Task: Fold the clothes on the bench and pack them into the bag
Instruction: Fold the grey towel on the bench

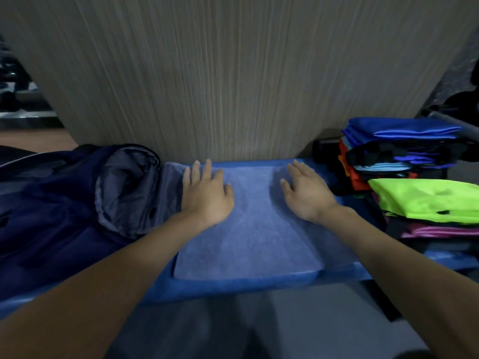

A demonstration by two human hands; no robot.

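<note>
A folded blue-grey towel-like cloth (248,234) lies flat in the middle of the blue bench (233,288). My left hand (207,193) rests flat on its far left part, fingers spread. My right hand (305,193) lies flat on its far right part, fingers apart. Neither hand holds anything. To the left sits a dark navy bag (64,203) with its grey-lined mouth (129,187) open toward the cloth. A stack of clothes (404,161) stands at the right, with a neon green garment (427,198) in front.
A wood-grain wall panel (233,73) rises right behind the bench. A dark bottle-like object (324,149) stands behind the clothes stack. Grey floor (259,332) shows below the bench's front edge.
</note>
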